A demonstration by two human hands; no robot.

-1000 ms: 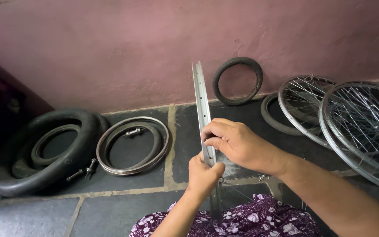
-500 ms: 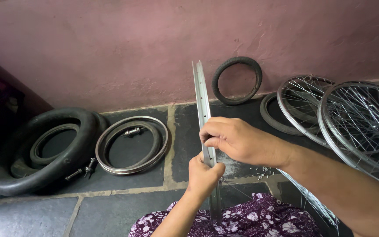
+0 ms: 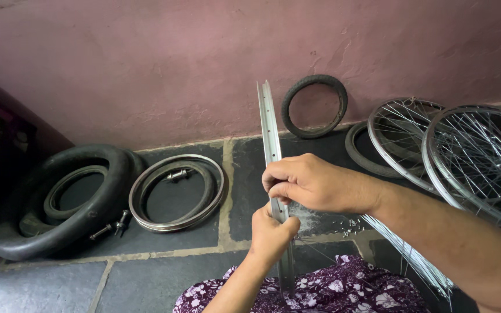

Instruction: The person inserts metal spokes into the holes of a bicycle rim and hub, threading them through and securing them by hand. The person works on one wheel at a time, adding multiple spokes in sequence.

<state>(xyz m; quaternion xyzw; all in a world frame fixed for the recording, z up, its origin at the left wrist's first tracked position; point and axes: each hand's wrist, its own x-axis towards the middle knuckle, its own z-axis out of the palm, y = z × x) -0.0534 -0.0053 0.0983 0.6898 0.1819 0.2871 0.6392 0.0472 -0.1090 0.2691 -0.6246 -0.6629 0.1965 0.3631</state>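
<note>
A silver bicycle wheel rim point(image 3: 269, 130) stands on edge in front of me, seen nearly end-on, its lower part resting by my purple flowered lap point(image 3: 343, 290). My left hand point(image 3: 271, 232) grips the rim from below. My right hand point(image 3: 311, 184) reaches in from the right and pinches at the rim just above the left hand; whatever small part its fingertips hold is hidden. A bundle of thin loose spokes point(image 3: 410, 255) lies under my right forearm.
Black tyres point(image 3: 59, 203) lie at the left with a metal axle point(image 3: 108, 225) beside them. A rim with a tyre inside point(image 3: 178, 191) lies on the grey stone floor. A small tyre point(image 3: 314, 106) leans on the pink wall. Spoked wheels point(image 3: 476, 156) lean at the right.
Both hands stay on the rim with only slight finger movement. The view has shifted a little; nothing else has moved.
</note>
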